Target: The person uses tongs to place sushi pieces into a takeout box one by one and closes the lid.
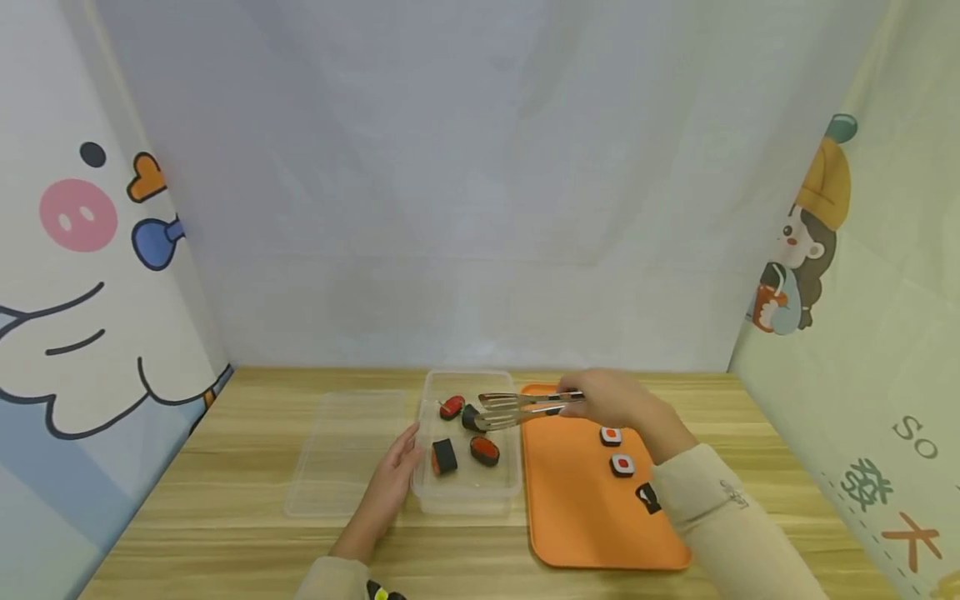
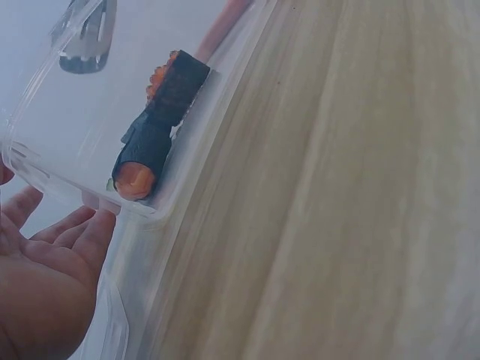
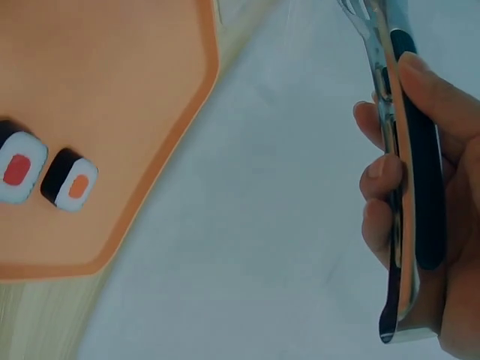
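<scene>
My right hand (image 1: 611, 397) grips metal tongs (image 1: 538, 411) with black handles, fingers wrapped round both arms in the right wrist view. The slotted tips reach over a clear plastic container (image 1: 467, 492), close above a dark sushi piece (image 1: 471, 418); whether they touch it I cannot tell. Also inside lie a red-topped sushi (image 1: 452, 407), an orange-red roe sushi (image 1: 484, 451) and a black-wrapped sushi (image 1: 444, 457). My left hand (image 1: 393, 472) rests against the container's left side, its fingertips touching the rim in the left wrist view, without curling round it.
An orange tray (image 1: 585, 517) stands right of the container, bearing two white-faced sushi rolls (image 1: 622, 465) and a black-and-white piece (image 1: 648, 497) near my right sleeve. A clear lid (image 1: 337, 458) lies left on the wooden table (image 1: 210, 500). Curtains enclose the back and sides.
</scene>
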Motion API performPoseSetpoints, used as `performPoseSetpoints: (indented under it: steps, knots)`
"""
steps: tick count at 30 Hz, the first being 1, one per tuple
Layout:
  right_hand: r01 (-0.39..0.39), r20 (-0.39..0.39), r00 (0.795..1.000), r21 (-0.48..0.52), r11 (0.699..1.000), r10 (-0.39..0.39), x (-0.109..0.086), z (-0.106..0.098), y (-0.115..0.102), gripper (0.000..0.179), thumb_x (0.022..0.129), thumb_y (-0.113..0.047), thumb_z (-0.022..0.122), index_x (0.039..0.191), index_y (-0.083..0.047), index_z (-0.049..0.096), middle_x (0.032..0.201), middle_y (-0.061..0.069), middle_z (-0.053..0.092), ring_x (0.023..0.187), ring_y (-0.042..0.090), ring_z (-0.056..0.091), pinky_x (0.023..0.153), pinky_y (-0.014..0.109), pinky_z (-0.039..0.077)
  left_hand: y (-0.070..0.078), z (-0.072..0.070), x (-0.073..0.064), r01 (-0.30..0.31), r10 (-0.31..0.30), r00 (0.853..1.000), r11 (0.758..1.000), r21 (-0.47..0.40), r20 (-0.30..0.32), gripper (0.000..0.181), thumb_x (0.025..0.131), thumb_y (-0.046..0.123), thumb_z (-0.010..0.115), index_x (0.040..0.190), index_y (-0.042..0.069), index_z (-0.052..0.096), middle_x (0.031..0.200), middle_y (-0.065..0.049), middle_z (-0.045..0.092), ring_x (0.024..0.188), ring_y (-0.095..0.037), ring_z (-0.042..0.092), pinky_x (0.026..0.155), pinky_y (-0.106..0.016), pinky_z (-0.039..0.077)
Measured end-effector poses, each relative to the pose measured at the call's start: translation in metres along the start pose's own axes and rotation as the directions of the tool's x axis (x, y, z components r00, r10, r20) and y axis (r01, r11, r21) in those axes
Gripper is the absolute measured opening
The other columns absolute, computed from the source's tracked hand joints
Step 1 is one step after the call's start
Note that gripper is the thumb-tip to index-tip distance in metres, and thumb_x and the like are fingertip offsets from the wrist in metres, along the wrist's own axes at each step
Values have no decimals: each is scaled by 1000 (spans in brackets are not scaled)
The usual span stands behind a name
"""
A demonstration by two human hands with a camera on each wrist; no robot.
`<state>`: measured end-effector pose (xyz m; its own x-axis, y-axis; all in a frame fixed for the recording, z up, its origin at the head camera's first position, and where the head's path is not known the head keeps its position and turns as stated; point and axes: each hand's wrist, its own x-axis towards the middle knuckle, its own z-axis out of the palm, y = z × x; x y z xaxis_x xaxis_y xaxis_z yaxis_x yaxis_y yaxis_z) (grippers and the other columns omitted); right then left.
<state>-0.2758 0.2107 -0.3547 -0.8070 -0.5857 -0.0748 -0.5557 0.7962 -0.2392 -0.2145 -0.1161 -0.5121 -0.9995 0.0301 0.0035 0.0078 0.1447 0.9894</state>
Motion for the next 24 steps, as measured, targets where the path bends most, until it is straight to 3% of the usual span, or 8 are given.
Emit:
performPoseSetpoints:
  steps: [6, 14, 24]
  knots:
    - [-3, -52, 999, 34, 999, 4, -19, -9, 21, 25, 94, -25, 67, 114, -9, 67, 102, -1, 66, 88, 17, 61, 76, 41, 52, -2, -2, 0, -7, 7, 1000, 1000, 9, 7, 52, 105, 26, 45, 152, 8, 33, 150, -29, 30, 137, -43, 29, 112, -55, 23]
    - [-49, -93, 994, 51, 997, 54, -56, -8, 66, 23, 93, -23, 69, 109, -8, 67, 99, 0, 64, 84, 17, 59, 72, 42, 51, -1, -3, 0, -18, 18, 1000, 1000, 1, 5, 53, 105, 28, 45, 152, 8, 33, 150, -30, 30, 137, -43, 29, 112, -55, 23]
    - [-122, -86, 988, 43, 992, 125, -96, 7, 109, 25, 90, -25, 71, 107, -8, 67, 94, -2, 64, 76, 13, 54, 66, 39, 48, 0, -2, 0, -21, 21, 1000, 1000, 2, 9, 53, 105, 29, 45, 152, 7, 32, 151, -29, 28, 139, -42, 26, 112, -53, 22]
